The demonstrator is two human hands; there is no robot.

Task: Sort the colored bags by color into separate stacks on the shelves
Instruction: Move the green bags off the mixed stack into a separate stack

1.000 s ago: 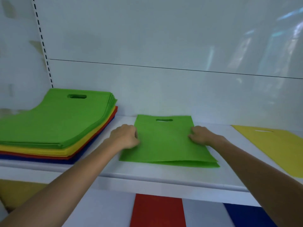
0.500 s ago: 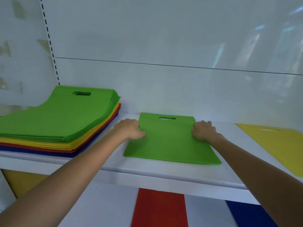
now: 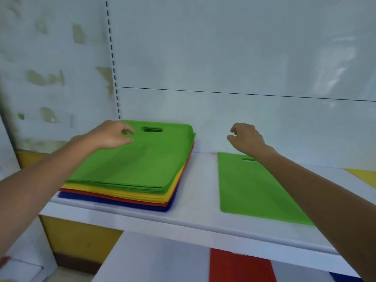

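A mixed pile of bags [image 3: 130, 171] lies at the left of the white shelf [image 3: 195, 220]: green bags on top, then yellow, red and blue layers below. My left hand [image 3: 114, 135] hovers over the pile's far left corner beside the handle cut-out, fingers loosely curled and holding nothing. A single green bag [image 3: 254, 190] lies flat to the right of the pile. My right hand [image 3: 245, 137] is raised above this bag's far end, fingers loosely curled and holding nothing; my forearm covers part of the bag.
A yellow bag [image 3: 364, 176] lies at the shelf's far right edge. On the lower shelf I see a red bag [image 3: 238, 265] and a corner of a blue bag [image 3: 343, 278]. The white back panel stands close behind. A wall is at the left.
Both hands have let go of the single green bag and lifted off it. My left hand has moved left over the mixed pile, and my view has swung left.
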